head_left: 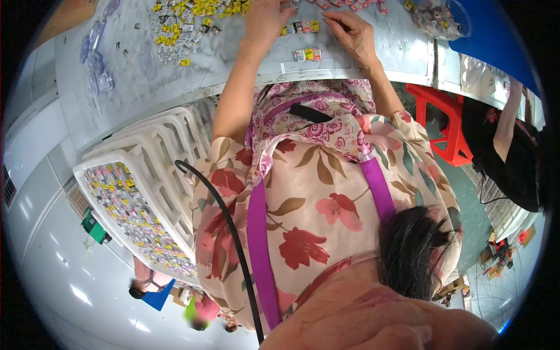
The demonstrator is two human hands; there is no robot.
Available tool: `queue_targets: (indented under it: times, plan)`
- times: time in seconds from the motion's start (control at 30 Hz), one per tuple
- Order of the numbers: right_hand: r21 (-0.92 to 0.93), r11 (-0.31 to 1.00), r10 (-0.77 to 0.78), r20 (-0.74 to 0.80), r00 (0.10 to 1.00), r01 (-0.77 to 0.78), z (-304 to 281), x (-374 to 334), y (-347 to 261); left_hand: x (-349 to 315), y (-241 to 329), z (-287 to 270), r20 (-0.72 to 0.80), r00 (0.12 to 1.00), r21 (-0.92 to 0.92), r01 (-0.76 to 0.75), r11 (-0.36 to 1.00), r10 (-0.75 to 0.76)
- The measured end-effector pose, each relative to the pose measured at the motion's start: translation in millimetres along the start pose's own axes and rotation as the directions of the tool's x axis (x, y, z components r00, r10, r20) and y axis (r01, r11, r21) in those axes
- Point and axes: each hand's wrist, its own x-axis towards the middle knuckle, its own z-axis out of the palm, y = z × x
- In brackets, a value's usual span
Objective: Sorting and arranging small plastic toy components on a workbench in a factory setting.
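My left hand [265,24] is over the table, its thumb pointing right toward the small printed pieces. The upper frame edge cuts off most of its fingers. My right hand [354,39] is just right of a short row of small pieces [300,27] in white, pink and yellow. Its thumb and forefinger curve together, and whatever may be between them is too small to make out. Nearer the table edge lies a second short row of pieces [308,55]. Left of my left hand spreads a loose pile of yellow and white pieces [181,32].
Pink pieces [353,4] lie at the far edge. A clear plastic container of pieces [437,20] stands right, clear plastic parts [96,55] lie left. Stacked white trays [163,157] stand below left. A red stool [440,125] and another person's arm [507,125] are at right.
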Motion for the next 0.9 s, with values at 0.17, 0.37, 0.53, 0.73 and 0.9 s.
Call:
queue_targets:
  times: [0.17,0.37,0.53,0.73,0.9]
  plan:
    - [-0.036,0.999,-0.030,-0.006,1.000,0.030,0,0,5,11,15,16,-0.055,0.986,-0.183,0.144,0.973,-0.156]
    - [-0.017,0.999,0.047,0.020,0.999,-0.047,-6,2,-7,8,-21,-2,-0.031,0.984,-0.011,0.177,0.984,-0.178]
    - [-0.108,0.992,0.080,0.211,0.974,-0.058,-17,6,-18,-37,-30,-27,-0.032,0.911,-0.119,0.404,0.907,-0.410]
    - [-0.259,0.940,-0.124,0.345,0.931,0.221,-2,16,-23,-64,-37,-10,0.010,0.923,-0.164,0.381,0.910,-0.385]
    - [-0.346,0.917,-0.063,0.370,0.927,0.200,5,15,-18,-65,-25,-15,0.063,0.979,-0.124,0.200,0.972,-0.194]
